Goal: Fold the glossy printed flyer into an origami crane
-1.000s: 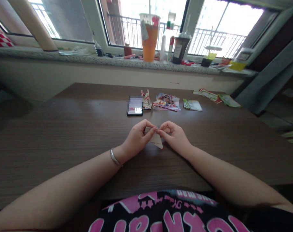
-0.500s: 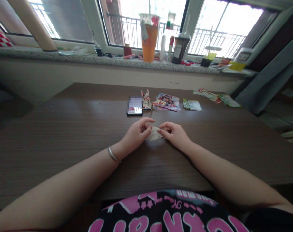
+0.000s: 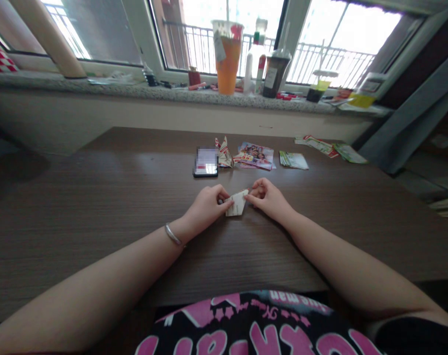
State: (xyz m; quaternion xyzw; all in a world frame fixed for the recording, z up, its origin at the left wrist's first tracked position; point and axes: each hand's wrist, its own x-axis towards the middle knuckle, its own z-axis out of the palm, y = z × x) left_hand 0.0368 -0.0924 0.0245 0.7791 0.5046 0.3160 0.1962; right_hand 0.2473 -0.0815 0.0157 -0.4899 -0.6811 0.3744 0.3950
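A small folded piece of pale paper (image 3: 236,204) is held low over the brown table (image 3: 135,197), between my two hands. My left hand (image 3: 211,201), with a silver bangle at the wrist, pinches its left edge between thumb and fingers. My right hand (image 3: 268,197) grips its upper right corner with thumb and fingertips. A phone (image 3: 206,162) with a lit, blurred screen lies just beyond my left hand. Right of the phone stands a folded paper figure (image 3: 224,154) in cream and red.
Printed leaflets (image 3: 258,155) and a small stack of green-and-white papers (image 3: 293,160) lie past my right hand. More paper strips (image 3: 322,146) are at the far right. On the windowsill (image 3: 116,86) stand an orange drink cup (image 3: 227,59), a dark drink cup (image 3: 276,74) and bottles.
My right hand has risen slightly and moved a little to the right. The paper has tilted up at its right side, showing more of its face. My left hand stays nearly in place.
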